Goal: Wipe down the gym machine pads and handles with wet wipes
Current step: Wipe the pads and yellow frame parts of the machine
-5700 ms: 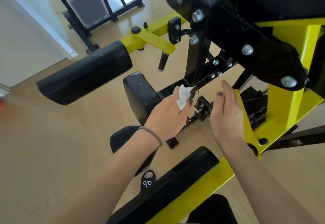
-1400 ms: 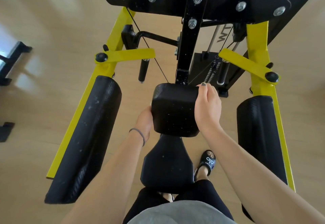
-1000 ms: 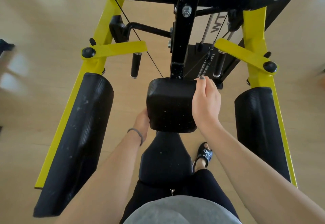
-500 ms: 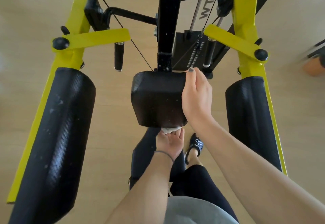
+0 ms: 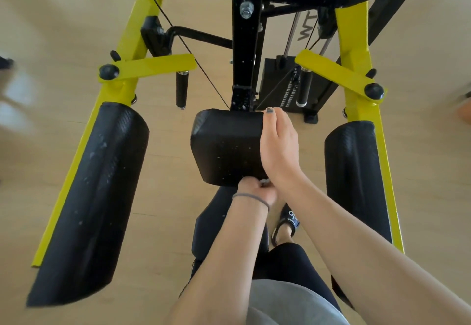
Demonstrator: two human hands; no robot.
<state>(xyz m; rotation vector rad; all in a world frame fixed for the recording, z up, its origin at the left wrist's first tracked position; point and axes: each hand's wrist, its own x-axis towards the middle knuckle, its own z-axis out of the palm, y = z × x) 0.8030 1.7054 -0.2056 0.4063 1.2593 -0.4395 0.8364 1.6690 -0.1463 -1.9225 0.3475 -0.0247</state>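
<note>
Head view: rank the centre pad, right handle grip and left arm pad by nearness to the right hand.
From the right hand:
1. Centre pad, touching it, on its left.
2. Right handle grip, beyond, up by the weight stack.
3. Left arm pad, far left.

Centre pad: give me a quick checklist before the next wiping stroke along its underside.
1. Right hand steadying the centre pad: ok, it lies along the pad's right edge.
2. Left hand at the pad's lower edge: ok, it sits just under that edge.
3. Wipe in the left hand's grip: cannot tell for sure; only a small pale scrap shows between the hands.
4. Top of the centre pad clean: not ok, pale specks show on it.
5. Left side pad clean: not ok, pale smudges and specks show.
6. Hanging handles wiped: cannot tell.
</note>
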